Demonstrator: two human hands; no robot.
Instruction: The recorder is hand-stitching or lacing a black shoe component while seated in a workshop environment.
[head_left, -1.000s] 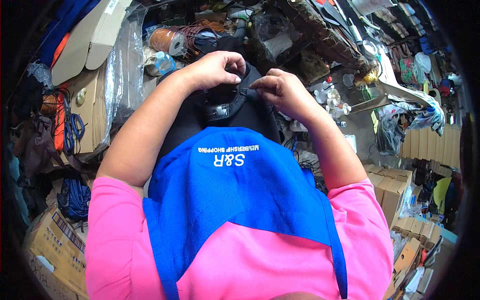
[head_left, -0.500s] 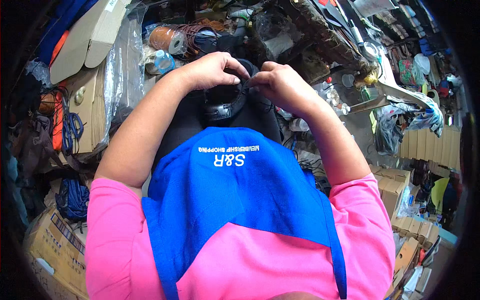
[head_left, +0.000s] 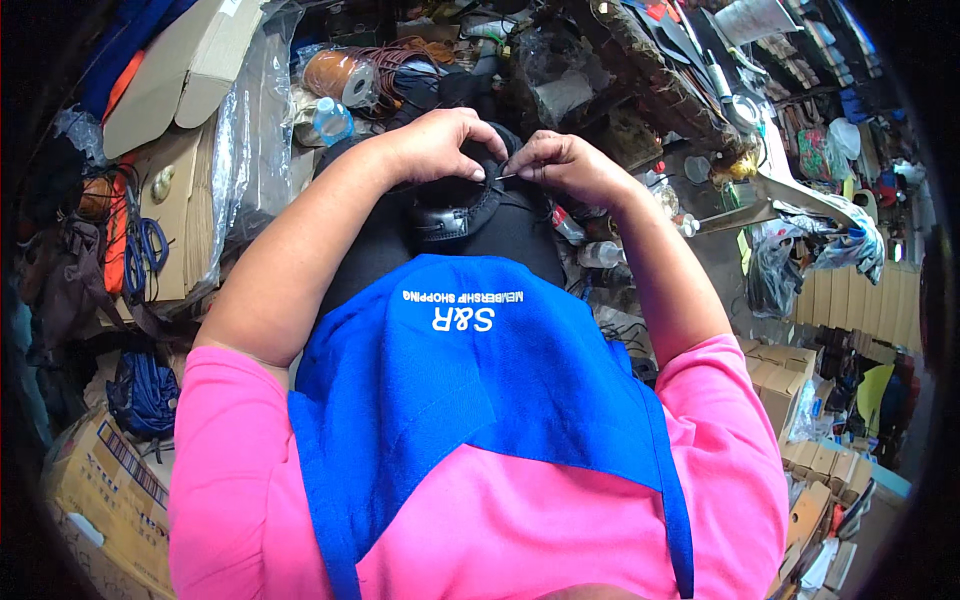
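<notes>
The black, rounded, leather shoe-like piece (head_left: 437, 222) rests on the person's dark-trousered lap (head_left: 365, 255), just beyond the royal-blue cloth apron (head_left: 400, 380). The left hand (head_left: 445, 143) grips its rim between thumb and curled fingers. The right hand (head_left: 572, 168) pinches a thin, pale, needle-like tool (head_left: 510, 177) at its right edge. Beyond the left forearm sits a clear, bluish plastic bottle (head_left: 332, 122).

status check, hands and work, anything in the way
Left hand at rim of black shoe-like item, over the lap. Right hand pinching thin needle-like tool beside it. Clear bottle near right forearm, not between hands.
</notes>
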